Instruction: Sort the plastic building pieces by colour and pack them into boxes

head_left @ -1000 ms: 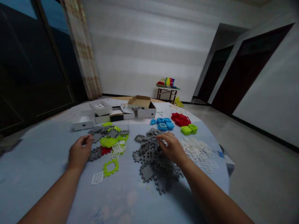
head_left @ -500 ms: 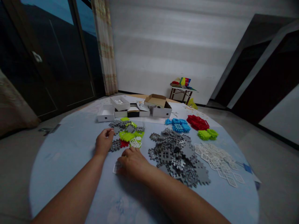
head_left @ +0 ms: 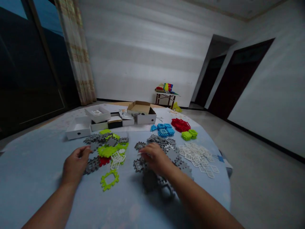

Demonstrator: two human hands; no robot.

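On the left of the table, my left hand (head_left: 75, 163) is closed in a pinch beside a mixed heap; anything between its fingertips is too small to make out. That heap has grey toothed plastic building pieces (head_left: 92, 165), lime green pieces (head_left: 107, 150), a red piece (head_left: 104, 161) and white lattice pieces (head_left: 117, 160). A lime green square frame (head_left: 110, 180) lies apart in front. My right hand (head_left: 154, 159) is over the left side of a large grey pile of toothed pieces (head_left: 183, 167), its fingers drawn together. Whatever they hold is unclear.
Behind the heap stand open white boxes (head_left: 79, 127), with a larger lidded box (head_left: 146, 119) to their right. Stacks of blue (head_left: 163, 132), red (head_left: 180, 125) and lime green pieces (head_left: 189, 135) sit beyond the grey pile. White lattice frames (head_left: 197, 157) are spread at right.
My right hand has moved right, from the front of the mixed heap to the grey pile. The green square frame now shows in front. The view has turned right; my left hand stays pinched.
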